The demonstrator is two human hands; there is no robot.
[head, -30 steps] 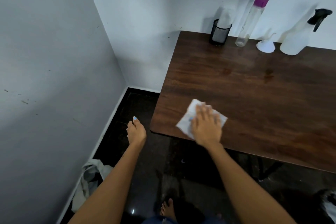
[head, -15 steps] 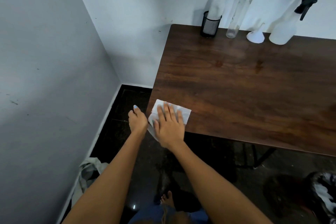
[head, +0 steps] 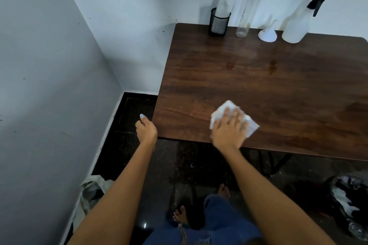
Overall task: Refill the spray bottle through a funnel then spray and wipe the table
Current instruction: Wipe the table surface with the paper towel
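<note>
My right hand [head: 229, 128] lies flat, fingers spread, pressing a white tissue [head: 252, 125] onto the dark wooden table [head: 258, 85] near its front edge. My left hand [head: 146, 130] hangs loosely curled just off the table's front left corner, holding nothing. At the back of the table by the wall stand a translucent spray bottle [head: 296, 24] with a black trigger head, a white funnel [head: 267, 34] lying mouth down, and a tall clear bottle [head: 249, 10] with a purple cap.
A black mesh cup [head: 218, 24] holding a white roll stands at the table's back left corner. Walls close in behind and to the left. On the dark floor lie a pale cloth bag [head: 93, 191] at left and a dark bag [head: 346, 201] at right.
My right hand slid the tissue left to the table's front corner, then back right along the front edge. My left hand stayed beside the corner.
</note>
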